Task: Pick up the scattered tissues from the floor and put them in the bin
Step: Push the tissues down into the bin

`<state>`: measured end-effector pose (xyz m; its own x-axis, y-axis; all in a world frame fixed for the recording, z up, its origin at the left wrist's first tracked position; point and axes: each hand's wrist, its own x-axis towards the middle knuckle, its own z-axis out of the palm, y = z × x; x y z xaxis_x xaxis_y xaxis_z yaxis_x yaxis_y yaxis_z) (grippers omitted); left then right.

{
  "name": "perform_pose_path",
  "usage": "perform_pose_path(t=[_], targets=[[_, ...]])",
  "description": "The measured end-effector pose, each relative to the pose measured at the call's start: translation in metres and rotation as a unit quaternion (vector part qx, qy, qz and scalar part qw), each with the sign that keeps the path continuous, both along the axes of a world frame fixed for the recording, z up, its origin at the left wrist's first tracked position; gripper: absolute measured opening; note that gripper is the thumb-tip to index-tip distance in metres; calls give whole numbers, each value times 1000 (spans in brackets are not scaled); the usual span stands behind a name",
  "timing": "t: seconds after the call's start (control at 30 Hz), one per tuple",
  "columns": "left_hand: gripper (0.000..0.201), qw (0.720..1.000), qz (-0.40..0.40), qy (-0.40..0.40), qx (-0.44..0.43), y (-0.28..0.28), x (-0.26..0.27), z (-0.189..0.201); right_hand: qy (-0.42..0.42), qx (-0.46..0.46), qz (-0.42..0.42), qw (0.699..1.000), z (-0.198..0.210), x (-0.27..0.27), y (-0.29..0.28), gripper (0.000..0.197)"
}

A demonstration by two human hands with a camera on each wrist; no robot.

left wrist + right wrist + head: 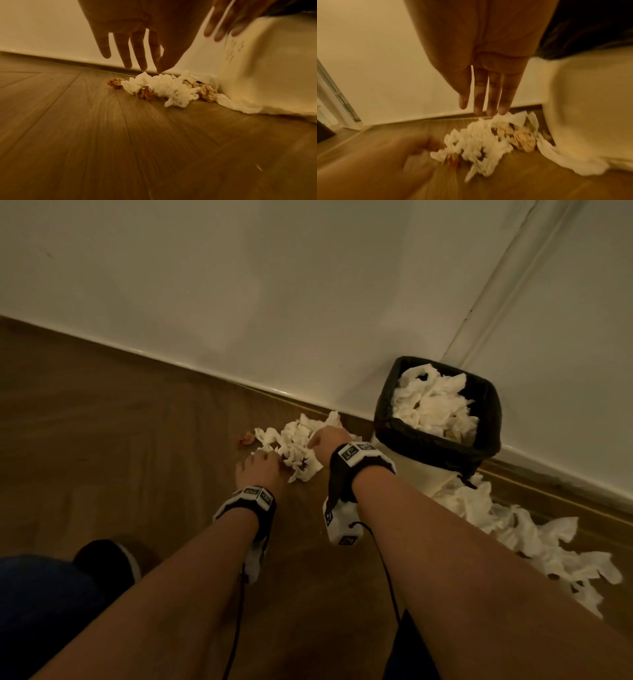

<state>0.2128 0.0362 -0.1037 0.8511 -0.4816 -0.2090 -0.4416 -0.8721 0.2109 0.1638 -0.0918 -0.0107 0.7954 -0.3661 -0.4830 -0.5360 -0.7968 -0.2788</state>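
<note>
The tissue heap (298, 445) lies on the floor (137, 422) at mid-frame between my two hands, left hand (257, 470) at its lower-left edge, right hand (327, 440) over its right, both spread and gripping nothing, bin (387, 409) just right.

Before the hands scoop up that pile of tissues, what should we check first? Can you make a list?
1. Both hands at the tissue pile: ok, left hand and right hand flank it.
2. Fingers ready to grab: ok, straight in both wrist views.
3. Pile gripped: not ok, nothing is held.
4. Room in the bin: not ok, tissues reach near its rim.
5. Nothing missed: not ok, a small reddish scrap lies apart, more tissues beside the bin.
</note>
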Motion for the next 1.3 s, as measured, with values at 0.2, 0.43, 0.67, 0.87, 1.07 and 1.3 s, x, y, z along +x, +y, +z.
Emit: perform_pose_path(t=[0.2, 0.43, 0.67, 0.87, 1.07, 1.3], targets=[[75, 999, 38, 9, -7, -2, 50, -11, 21, -23, 27, 999, -59, 0, 2, 33], [98, 994, 38, 97, -27, 5, 83, -42, -40, 15, 19, 999, -109, 14, 10, 60], [36, 990, 18, 45, -131, -6, 73, -66, -10, 14, 39, 999, -133, 12, 20, 59], [22, 989, 40, 59, -133, -10, 80, -56, 8, 33, 31, 999, -129, 8, 22, 47], [47, 994, 13, 55, -90, -6, 80, -51, 10, -21, 17, 1000, -127, 3, 22, 36], [47, 997, -6, 74, -24, -9, 74, -41, -68, 136, -189, 970, -117, 8, 10, 41]])
